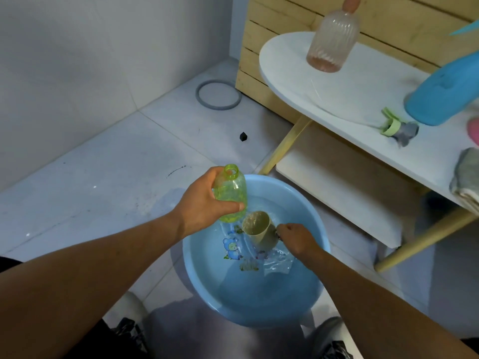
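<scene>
The tiled floor [108, 164] runs from the wall at the far left to my feet. At the far right stands a white oval tabletop [337, 94] with a lower shelf [342, 185] beneath it. A blue basin [259, 301] sits on the floor in the near centre, holding shallow water over a cartoon bear print.

On the tabletop, a blue jug [445, 92] lies at the right edge, and a ribbed pink bottle [333, 40] stands at the far end. A grey cloth [466, 174] hangs off the near right edge.

My left hand [202, 203] grips a clear green bottle [230, 193] around its body, above the far left rim of the basin. The bottle is uncapped and tilted, with its mouth pointing away from me.

My right hand [295, 239], fingers curled, holds a beige cup [259, 229] by its right side. The cup leans in the water, just beside the bottle's base.

A grey ring [218, 94] lies on the floor at the far wall, and a small black piece [243, 136] lies nearer.
</scene>
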